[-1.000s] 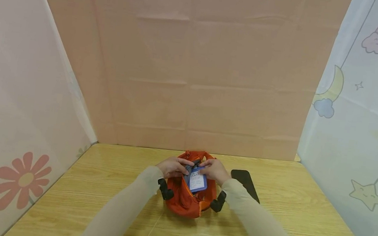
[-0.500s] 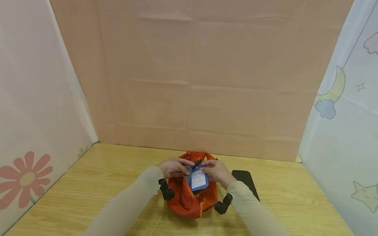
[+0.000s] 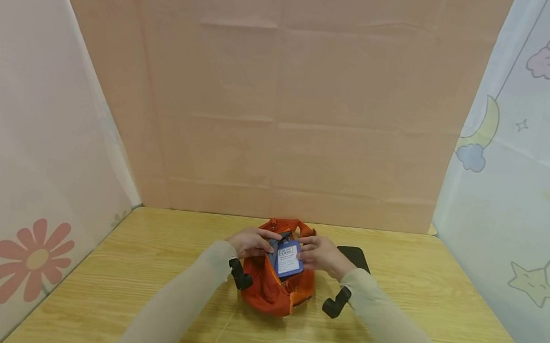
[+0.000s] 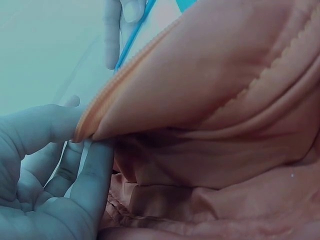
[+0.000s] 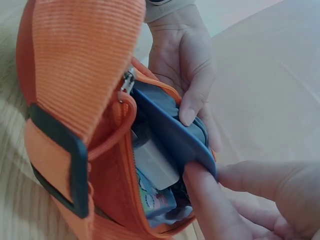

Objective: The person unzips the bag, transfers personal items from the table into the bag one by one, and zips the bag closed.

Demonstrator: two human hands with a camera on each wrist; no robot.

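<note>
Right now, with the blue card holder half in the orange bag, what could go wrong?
The blue card holder may catch on the zipper edge of the orange bag, since the opening is narrow. The white block already inside may block it. The right hand pinches only a corner, so it could slip.

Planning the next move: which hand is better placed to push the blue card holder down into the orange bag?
Right. The right hand pinches the blue card holder, while the left hand grips the orange bag rim.

The white label point(image 3: 288, 255) on the blue card holder point(image 3: 287, 258) bears print too small to read
</note>
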